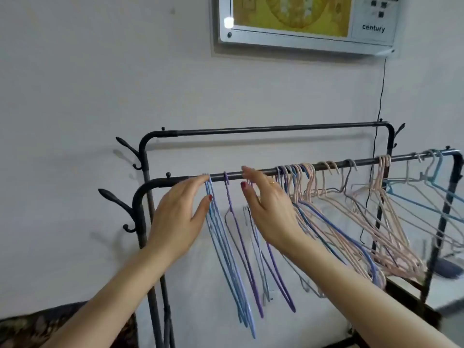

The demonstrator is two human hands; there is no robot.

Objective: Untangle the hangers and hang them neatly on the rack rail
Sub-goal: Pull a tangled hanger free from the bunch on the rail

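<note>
Both hands open at front rail [326, 165]: left hand [179, 217] touches blue hangers [226, 259], right hand [268, 209] beside purple hanger [241, 242], no grip.

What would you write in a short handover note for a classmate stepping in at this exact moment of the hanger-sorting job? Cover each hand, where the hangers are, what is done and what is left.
Left hand: open, fingertips at the front rail, against the blue hangers.
Right hand: open, fingers at the rail, holding nothing.
Between the hands a purple hanger hangs alone.
Done: the blue group and the purple one hang straight at the left end.
Left: the pink hangers and mixed ones right of the right hand are crowded and skewed; light blue hangers at the far right hang slanted. The back rail is bare.
</note>
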